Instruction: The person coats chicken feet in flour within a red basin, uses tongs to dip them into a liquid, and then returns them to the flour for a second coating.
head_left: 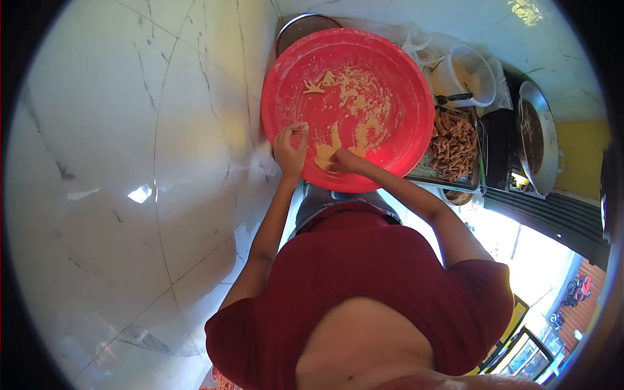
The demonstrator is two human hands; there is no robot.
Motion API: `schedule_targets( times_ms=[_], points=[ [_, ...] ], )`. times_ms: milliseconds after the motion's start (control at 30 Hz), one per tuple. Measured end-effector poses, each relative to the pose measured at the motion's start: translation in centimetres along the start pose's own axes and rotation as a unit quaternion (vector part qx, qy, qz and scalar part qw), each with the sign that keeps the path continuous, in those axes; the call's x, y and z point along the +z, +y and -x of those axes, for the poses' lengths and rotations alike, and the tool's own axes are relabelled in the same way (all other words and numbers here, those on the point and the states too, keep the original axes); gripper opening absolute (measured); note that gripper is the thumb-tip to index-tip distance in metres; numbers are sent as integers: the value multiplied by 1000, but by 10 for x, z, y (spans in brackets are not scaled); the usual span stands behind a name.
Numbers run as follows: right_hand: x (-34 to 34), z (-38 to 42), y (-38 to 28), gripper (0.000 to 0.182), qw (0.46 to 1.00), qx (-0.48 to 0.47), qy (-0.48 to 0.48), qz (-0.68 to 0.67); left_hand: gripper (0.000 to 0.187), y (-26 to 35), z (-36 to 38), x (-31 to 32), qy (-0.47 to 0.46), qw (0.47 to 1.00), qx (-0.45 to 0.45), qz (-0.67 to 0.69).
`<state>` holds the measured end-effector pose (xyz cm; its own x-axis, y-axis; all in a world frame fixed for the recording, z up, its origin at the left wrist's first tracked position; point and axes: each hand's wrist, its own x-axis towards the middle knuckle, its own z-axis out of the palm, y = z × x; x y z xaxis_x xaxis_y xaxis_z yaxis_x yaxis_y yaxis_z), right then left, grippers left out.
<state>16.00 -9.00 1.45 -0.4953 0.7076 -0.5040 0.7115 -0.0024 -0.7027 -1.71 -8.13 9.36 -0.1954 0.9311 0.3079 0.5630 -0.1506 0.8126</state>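
A wide red plastic basin [411,97] stands in front of me, with pale yellowish flour [374,107] scattered and clumped over its floor. My left hand [290,148] is at the basin's near left rim, its fingers bent and pinched, the tips whitish with flour; anything between them is too small to make out. Low in the basin, my right hand [346,161] has its fingers curled down at a heap of flour, and what they grip is hidden. A flour-coated forked piece [314,87] lies at the basin's far left.
Right of the basin, a metal tray [448,178] carries a pile of brown fried pieces [454,144]. Behind it stands a white plastic tub [484,73] with yellowish contents. Farther right sits a large pan [533,130] of dark liquid. A marble-patterned tiled wall [130,195] borders the left.
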Motion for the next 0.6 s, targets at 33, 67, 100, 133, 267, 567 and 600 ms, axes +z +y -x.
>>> schedule_targets(
  times_ms=[33, 67, 100, 133, 267, 567, 600],
  points=[
    [1, 2, -1, 25, 1000, -14, 16, 2, 13, 0, 0, 0, 1, 1000, 0, -1],
    [2, 2, -1, 25, 1000, -10, 24, -8, 13, -1, -1, 1, 3, 1000, 1, -1],
    [4, 2, -1, 25, 999, -5, 31, -19, 14, 1, -1, 1, 0, 1000, 0, 0],
    [5, 2, -2, 26, 999, -1, 39, -29, 14, 2, -1, 1, -3, 1000, 0, 0],
    [-11, 3, 0, 28, 998, -8, -14, -53, 15, 7, -2, -1, -23, 1000, 17, -4],
    [-23, -9, 27, 21, 981, 34, -12, -192, 23, 23, 2, 21, -137, 983, -55, 111],
    [-16, -21, 36, 21, 996, 2, 20, -84, 23, 25, 2, 22, -137, 983, -53, 113]
  ],
)
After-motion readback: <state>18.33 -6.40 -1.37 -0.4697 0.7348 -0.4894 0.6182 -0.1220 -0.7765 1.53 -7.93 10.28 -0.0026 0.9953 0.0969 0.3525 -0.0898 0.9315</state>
